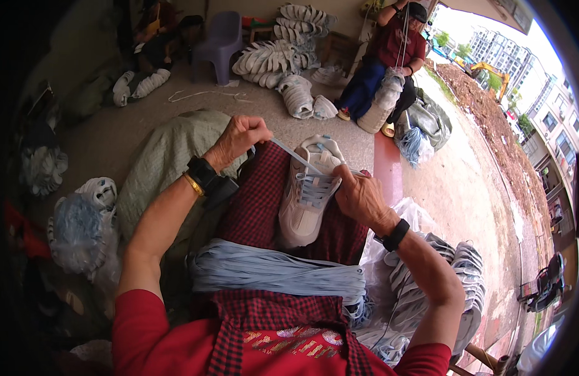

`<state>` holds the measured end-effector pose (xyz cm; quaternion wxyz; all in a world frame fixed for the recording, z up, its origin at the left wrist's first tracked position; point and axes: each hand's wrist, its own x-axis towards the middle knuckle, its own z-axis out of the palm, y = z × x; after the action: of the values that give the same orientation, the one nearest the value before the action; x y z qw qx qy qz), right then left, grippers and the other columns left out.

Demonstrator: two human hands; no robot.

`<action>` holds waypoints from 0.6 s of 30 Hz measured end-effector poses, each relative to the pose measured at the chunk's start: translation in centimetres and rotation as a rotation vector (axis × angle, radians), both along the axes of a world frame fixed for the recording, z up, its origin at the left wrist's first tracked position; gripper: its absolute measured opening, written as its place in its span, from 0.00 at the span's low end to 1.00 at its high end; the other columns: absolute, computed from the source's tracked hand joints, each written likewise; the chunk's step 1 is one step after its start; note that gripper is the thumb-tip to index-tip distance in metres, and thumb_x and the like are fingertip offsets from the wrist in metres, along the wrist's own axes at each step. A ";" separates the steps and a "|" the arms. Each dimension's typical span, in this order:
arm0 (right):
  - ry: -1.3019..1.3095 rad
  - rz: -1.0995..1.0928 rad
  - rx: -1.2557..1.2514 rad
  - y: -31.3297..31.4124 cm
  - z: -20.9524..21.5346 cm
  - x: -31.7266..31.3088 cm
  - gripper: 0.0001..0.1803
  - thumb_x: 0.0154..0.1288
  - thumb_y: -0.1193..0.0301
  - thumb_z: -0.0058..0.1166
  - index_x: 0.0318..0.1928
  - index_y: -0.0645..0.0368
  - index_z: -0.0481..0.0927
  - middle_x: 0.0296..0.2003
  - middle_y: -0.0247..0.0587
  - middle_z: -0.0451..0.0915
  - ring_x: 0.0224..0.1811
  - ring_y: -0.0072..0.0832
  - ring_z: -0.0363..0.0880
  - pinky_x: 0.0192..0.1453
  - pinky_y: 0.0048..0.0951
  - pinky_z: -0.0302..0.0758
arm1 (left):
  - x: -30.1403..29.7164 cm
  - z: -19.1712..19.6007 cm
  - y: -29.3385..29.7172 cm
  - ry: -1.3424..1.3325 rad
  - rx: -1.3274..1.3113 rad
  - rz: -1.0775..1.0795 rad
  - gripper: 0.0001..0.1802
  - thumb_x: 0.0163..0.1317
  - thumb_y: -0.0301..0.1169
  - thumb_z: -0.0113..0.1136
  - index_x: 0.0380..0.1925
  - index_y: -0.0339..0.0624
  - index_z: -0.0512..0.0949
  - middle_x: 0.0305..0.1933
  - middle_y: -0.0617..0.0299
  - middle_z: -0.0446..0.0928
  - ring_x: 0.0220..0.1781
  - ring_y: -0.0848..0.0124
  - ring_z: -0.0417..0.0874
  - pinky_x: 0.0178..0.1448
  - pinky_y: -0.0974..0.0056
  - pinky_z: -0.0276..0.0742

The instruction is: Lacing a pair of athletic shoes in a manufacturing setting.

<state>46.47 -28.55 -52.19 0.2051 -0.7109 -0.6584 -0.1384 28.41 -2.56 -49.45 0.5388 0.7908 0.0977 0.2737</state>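
Observation:
A white sneaker (300, 210) rests on my lap over a red-and-black checked apron (255, 197), its toe toward me. Pale blue lace crosses its upper eyelets. My left hand (242, 141), closed in a pinch, pulls one end of the shoelace (294, 155) taut up and to the left of the shoe. At the shoe's right side, my right hand (363, 197) is closed by the top eyelets; its fingertips are partly hidden, and it grips the sneaker there. Across my lap, nearer my body, lies a thick bundle of light blue laces (277, 269).
A pale woven sack (167, 156) bulges at my left, beside a plastic bag of shoes (82, 229). Stacked shoe uppers (468, 276) stand at my right. Beyond are more shoe piles (273, 59), a purple chair (220, 47) and a seated person (396, 50) handling shoes.

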 end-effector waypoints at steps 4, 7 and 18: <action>0.059 -0.001 -0.034 0.3 0.7 -0.4 0.18 0.57 0.78 0.52 0.49 0.57 0.70 0.24 0.51 0.80 0.26 0.52 0.81 0.29 0.48 0.75 | 0.0 -1.6 1.4 0.212 0.161 0.023 0.12 0.60 0.34 0.65 0.23 0.38 0.80 0.21 0.72 0.74 0.27 0.80 0.73 0.37 0.70 0.71; 0.252 0.090 -0.031 0.0 1.7 -0.6 0.16 0.59 0.76 0.52 0.49 0.59 0.71 0.23 0.52 0.79 0.26 0.51 0.81 0.30 0.47 0.75 | -0.2 -2.4 -0.7 0.053 0.636 0.178 0.12 0.56 0.29 0.67 0.39 0.39 0.78 0.42 0.57 0.76 0.44 0.63 0.80 0.51 0.62 0.77; 0.218 0.074 -0.028 0.3 2.6 -0.2 0.07 0.63 0.74 0.52 0.40 0.62 0.78 0.30 0.55 0.82 0.33 0.51 0.84 0.38 0.46 0.78 | 1.2 -2.3 -5.2 -0.049 0.863 -0.214 0.10 0.50 0.22 0.70 0.31 0.42 0.78 0.39 0.61 0.72 0.48 0.60 0.77 0.57 0.58 0.70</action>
<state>46.22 -28.20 -49.60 0.2708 -0.6998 -0.6596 -0.0434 29.66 -7.77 -51.72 0.1870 0.9421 -0.1206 0.2507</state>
